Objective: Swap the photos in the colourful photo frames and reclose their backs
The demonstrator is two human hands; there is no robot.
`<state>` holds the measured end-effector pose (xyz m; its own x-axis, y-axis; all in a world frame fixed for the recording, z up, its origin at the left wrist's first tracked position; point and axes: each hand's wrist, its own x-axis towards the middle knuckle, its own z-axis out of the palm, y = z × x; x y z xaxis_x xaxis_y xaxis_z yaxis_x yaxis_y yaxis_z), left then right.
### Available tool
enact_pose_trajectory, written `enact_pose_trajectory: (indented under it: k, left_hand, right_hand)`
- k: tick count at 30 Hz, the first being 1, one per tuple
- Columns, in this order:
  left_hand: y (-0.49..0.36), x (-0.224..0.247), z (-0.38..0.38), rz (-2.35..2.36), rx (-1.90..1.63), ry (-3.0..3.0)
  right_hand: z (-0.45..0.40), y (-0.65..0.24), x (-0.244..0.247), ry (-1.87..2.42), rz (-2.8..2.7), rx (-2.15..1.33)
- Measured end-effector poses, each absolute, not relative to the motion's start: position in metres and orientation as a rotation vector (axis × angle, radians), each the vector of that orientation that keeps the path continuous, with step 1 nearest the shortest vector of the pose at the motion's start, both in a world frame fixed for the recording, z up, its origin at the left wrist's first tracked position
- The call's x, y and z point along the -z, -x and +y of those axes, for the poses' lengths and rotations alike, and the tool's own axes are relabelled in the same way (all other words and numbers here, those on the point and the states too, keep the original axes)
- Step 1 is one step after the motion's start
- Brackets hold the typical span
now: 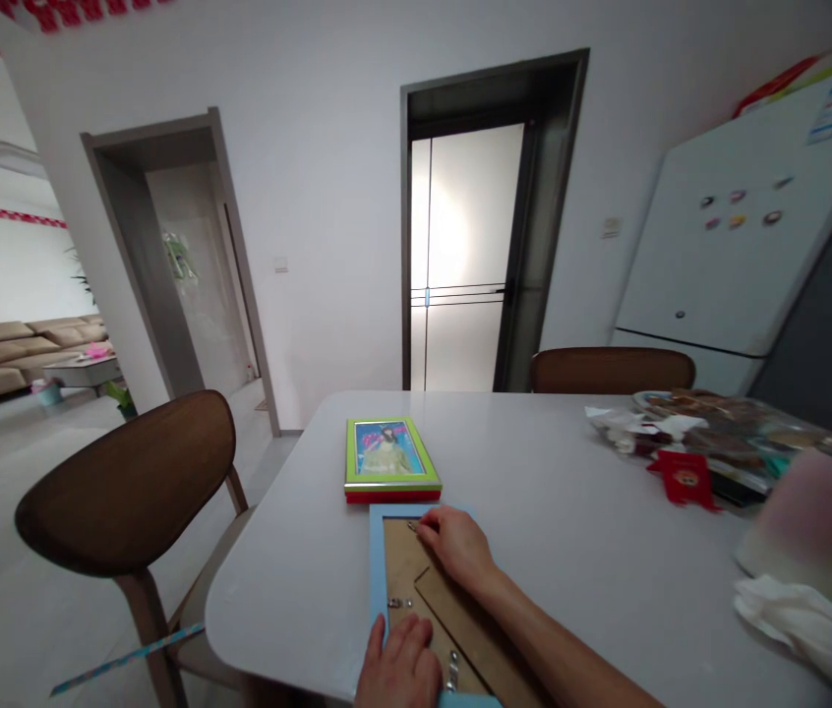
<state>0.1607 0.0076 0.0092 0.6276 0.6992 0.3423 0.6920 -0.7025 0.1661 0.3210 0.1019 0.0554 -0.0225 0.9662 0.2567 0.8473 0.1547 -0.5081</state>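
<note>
Hand, left (399,671), sits loosely spread on the blue frame (378,560), gripping nothing visible | frame back-up on the counter (298,590), could skid if that hand eases | right hand (458,546) curled, tips at the upper clip (412,526), hold unclear; overforcing could snap it | green frame (390,449) just beyond, bumpable if blue slides

White table (570,531) bears 1 blue frame (377,556), stacked frames (390,454), tissue (800,617).

A light blue picture frame (417,600) lies flat, back upward, near the table's (549,511) near edge. Its brown backing board (397,560) sits inside the border, with small silver metal clips (395,603) along it and a brown stand (486,644) attached, partly hidden.
</note>
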Motion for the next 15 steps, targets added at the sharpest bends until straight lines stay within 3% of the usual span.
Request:
enact_pose_trajectory:
  k: [15]
  left_hand:
    - [-0.173, 0.011, 0.005, 1.420, -0.727, -2.670]
  right_hand:
    - [0.127, -0.302, -0.045, 1.941, -1.768, -0.319]
